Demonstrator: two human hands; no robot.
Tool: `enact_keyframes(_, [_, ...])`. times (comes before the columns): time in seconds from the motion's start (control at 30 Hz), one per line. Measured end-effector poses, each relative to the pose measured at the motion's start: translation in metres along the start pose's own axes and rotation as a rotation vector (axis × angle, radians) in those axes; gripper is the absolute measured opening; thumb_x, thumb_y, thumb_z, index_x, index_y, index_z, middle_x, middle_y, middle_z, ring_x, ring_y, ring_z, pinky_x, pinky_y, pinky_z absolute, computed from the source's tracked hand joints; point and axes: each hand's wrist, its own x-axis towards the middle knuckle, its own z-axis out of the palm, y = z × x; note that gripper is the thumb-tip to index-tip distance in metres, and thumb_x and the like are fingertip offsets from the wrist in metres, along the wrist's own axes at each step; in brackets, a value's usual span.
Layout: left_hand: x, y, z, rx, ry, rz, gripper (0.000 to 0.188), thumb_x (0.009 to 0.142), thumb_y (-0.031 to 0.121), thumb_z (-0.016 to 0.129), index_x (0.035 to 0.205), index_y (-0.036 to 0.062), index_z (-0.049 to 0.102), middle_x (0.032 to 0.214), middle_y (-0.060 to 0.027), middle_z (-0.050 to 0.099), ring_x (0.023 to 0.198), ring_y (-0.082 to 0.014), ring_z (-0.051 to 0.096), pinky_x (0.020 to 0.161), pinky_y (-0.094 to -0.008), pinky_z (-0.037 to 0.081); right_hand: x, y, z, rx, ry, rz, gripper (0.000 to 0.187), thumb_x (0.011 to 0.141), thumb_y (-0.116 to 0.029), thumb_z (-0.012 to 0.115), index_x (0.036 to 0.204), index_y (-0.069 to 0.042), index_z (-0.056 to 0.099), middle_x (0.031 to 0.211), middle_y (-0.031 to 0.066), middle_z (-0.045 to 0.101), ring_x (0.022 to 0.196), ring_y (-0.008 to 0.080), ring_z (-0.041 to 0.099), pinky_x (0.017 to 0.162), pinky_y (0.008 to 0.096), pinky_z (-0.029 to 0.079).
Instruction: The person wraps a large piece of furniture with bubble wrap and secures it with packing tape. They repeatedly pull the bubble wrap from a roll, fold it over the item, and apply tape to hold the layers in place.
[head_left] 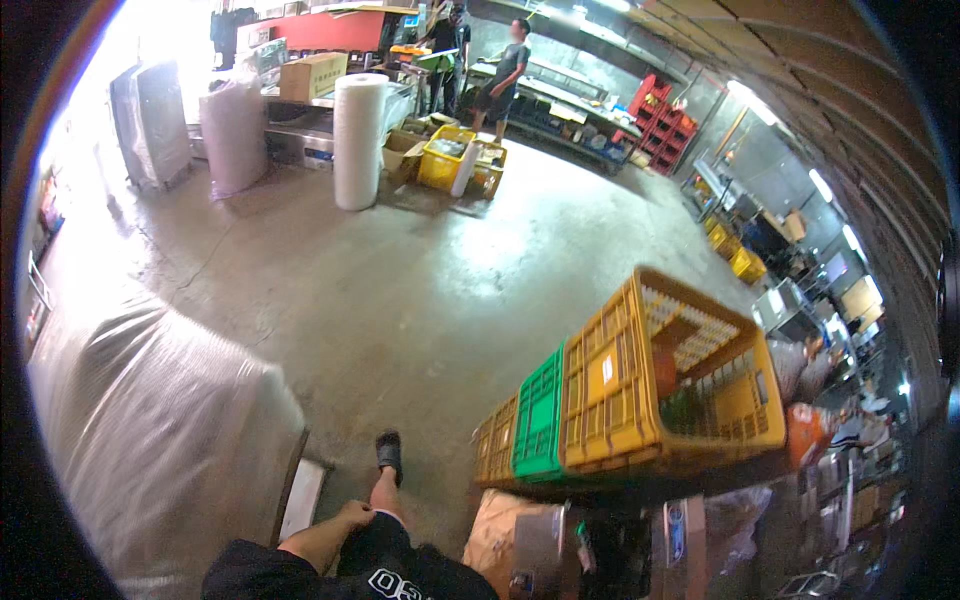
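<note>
My left hand [355, 514] hangs low in front of my dark shorts, beside my thigh. Its fingers are curled in, and nothing shows in them. My right hand is out of sight. One of my feet, in a dark shoe [388, 455], is set forward on the concrete floor [400, 330]. To the left of that hand stands a bulky object wrapped in clear plastic [180, 430]. On my right lies a stack of plastic crates, with a large yellow crate [610, 385] turned on its side and a green crate [541, 415] against it.
Ahead stand a tall roll of white wrap [358, 140], another wrapped roll [233, 135] and a yellow bin [442, 160]. A person [503, 80] is beside a long workbench [570, 110]. Red crates [662, 125] are stacked farther back. Cardboard [500, 530] lies near my right side.
</note>
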Motion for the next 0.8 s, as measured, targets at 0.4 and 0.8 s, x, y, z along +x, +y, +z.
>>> enact_keyframes(0.4, [0.291, 0.285, -0.288, -0.172, -0.003, 0.234, 0.049, 0.094, 0.042, 0.060, 0.121, 0.0014, 0.067, 0.106, -0.0204, 0.071, 0.093, -0.0316, 0.069, 0.082, -0.0425, 0.054, 0.346, -0.293, 0.043, -0.038, -0.622, -0.350, 0.065, 0.082, -0.020, 0.077, 0.136, 0.004, 0.050, 0.130, 0.0283, 0.057, 0.117, 0.0437, 0.057, 0.102, 0.0511, 0.044])
enact_keyframes(0.8, [0.340, 0.214, -0.535, -0.612, 0.550, -0.338, 0.042, 0.085, 0.029, 0.061, 0.120, 0.0073, 0.068, 0.120, -0.0159, 0.068, 0.112, -0.0343, 0.064, 0.092, -0.0496, 0.051, 0.760, -0.489, 0.013, -0.341, -0.715, -0.629, 0.059, 0.083, -0.023, 0.076, 0.131, 0.005, 0.055, 0.125, 0.0284, 0.060, 0.114, 0.0432, 0.059, 0.099, 0.0506, 0.046])
